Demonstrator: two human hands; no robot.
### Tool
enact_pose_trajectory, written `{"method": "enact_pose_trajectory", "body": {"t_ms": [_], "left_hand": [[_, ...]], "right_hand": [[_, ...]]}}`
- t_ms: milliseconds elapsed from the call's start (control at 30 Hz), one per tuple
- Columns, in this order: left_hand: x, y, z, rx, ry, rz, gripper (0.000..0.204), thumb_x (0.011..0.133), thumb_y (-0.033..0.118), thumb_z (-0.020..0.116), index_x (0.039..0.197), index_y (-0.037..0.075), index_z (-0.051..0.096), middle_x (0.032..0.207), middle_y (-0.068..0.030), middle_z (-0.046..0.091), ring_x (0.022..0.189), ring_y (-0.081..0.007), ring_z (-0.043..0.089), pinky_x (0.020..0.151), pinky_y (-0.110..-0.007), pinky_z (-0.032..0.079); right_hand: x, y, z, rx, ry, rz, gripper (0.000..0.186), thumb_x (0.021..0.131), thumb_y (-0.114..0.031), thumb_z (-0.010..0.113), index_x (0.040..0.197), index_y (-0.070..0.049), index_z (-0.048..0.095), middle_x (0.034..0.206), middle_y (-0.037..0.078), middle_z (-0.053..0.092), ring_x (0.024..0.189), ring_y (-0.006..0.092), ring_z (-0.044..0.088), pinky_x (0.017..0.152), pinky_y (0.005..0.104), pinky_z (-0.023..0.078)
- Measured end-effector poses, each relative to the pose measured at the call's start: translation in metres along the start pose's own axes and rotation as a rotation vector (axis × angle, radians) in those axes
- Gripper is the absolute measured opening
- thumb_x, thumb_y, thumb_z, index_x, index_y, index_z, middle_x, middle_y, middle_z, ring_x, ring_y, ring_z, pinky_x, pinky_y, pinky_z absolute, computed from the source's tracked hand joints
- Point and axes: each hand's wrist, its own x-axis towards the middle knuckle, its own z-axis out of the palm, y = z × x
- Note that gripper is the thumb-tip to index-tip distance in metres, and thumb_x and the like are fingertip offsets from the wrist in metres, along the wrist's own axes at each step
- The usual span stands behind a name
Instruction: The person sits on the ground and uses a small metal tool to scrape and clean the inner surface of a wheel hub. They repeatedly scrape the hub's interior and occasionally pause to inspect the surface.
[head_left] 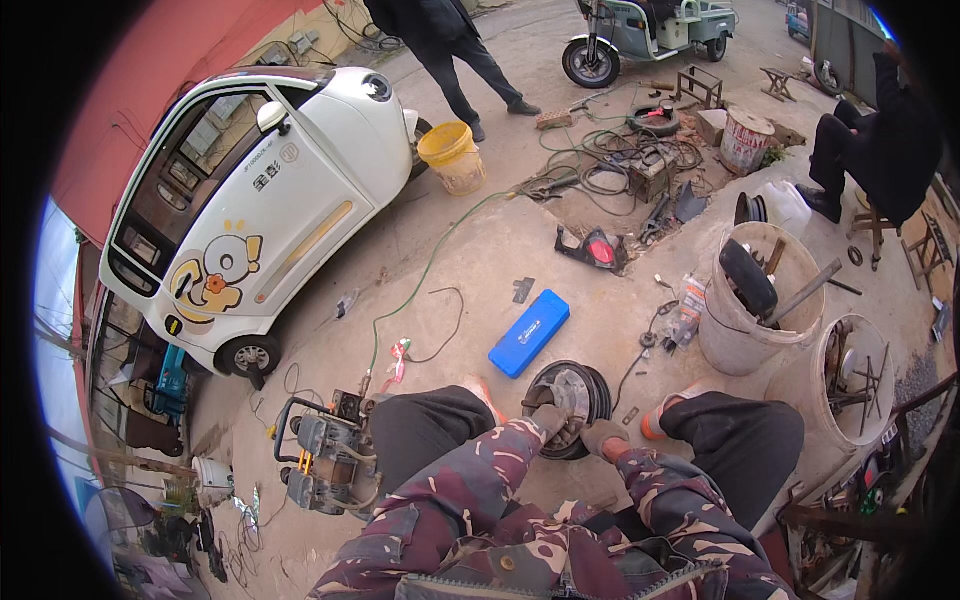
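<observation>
A small wheel with a black tyre (600, 392) and a grey metal hub (572, 388) lies on the ground between my feet. My left hand (548, 421), in a greyish glove, is closed over the near left side of the hub; what its fingers hold is hidden. At the tyre's near right edge, my gloved right hand (604, 438) is curled against the rubber, gripping the wheel. Just beyond the wheel lies a blue rectangular case (530, 333), its lid closed. A small flat metal piece (630, 416) is on the ground right of the wheel.
An air compressor (330, 445) stands left of my leg. On the right are two whitish buckets, one with scrap (712, 320), another with metal rods (812, 400). A white car (270, 200), yellow bucket (452, 160) and hoses (600, 165) lie beyond. One person (450, 50) stands, another (880, 150) sits.
</observation>
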Motion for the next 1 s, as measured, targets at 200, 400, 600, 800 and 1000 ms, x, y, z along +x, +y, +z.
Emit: {"method": "enact_pose_trajectory", "body": {"t_ms": [200, 400, 600, 800, 1000], "left_hand": [[-0.051, 0.011, 0.012, 0.926, 0.635, 0.585, 0.037, 0.093, 0.044, 0.065, 0.100, 0.008, 0.070, 0.089, -0.0197, 0.072, 0.085, -0.0392, 0.072, 0.073, -0.051, 0.055], [-0.060, 0.024, 0.003, 1.340, 0.536, 0.807, 0.042, 0.093, 0.037, 0.064, 0.116, 0.002, 0.066, 0.093, -0.0213, 0.073, 0.071, -0.0377, 0.072, 0.063, -0.049, 0.055], [-0.019, 0.012, -0.001, 0.865, 0.516, 0.632, 0.043, 0.097, 0.041, 0.058, 0.096, 0.001, 0.073, 0.081, -0.0206, 0.073, 0.066, -0.0372, 0.071, 0.060, -0.047, 0.055], [-0.020, 0.023, 0.002, 0.407, 0.455, 0.101, 0.048, 0.101, 0.046, 0.054, 0.094, 0.001, 0.070, 0.087, -0.0222, 0.073, 0.091, -0.0414, 0.072, 0.081, -0.051, 0.055], [-0.077, 0.037, 0.009, 1.063, 0.585, 0.556, 0.037, 0.092, 0.039, 0.067, 0.107, 0.005, 0.071, 0.098, -0.0192, 0.072, 0.091, -0.0373, 0.073, 0.080, -0.049, 0.057]], "right_hand": [[0.010, 0.003, 0.006, 0.016, 0.002, 0.017, 0.061, 0.097, -0.053, 0.046, 0.120, -0.004, 0.075, 0.121, 0.024, 0.071, 0.117, 0.0412, 0.068, 0.098, 0.0477, 0.053], [0.011, 0.002, 0.007, 0.015, 0.021, 0.010, 0.059, 0.097, -0.050, 0.045, 0.120, -0.004, 0.075, 0.121, 0.024, 0.071, 0.117, 0.0408, 0.068, 0.098, 0.0481, 0.053], [0.005, 0.001, 0.003, 0.019, -0.004, 0.021, 0.061, 0.096, -0.048, 0.043, 0.120, -0.001, 0.073, 0.122, 0.026, 0.070, 0.119, 0.0408, 0.066, 0.102, 0.0480, 0.050], [-0.001, -0.003, -0.003, 0.041, -0.008, 0.023, 0.062, 0.095, -0.049, 0.042, 0.119, 0.000, 0.073, 0.122, 0.027, 0.069, 0.119, 0.0417, 0.066, 0.104, 0.0482, 0.049], [0.001, -0.001, 0.000, 0.007, -0.003, 0.017, 0.063, 0.098, -0.052, 0.042, 0.119, -0.002, 0.074, 0.121, 0.026, 0.070, 0.117, 0.0420, 0.067, 0.101, 0.0486, 0.051]]}}
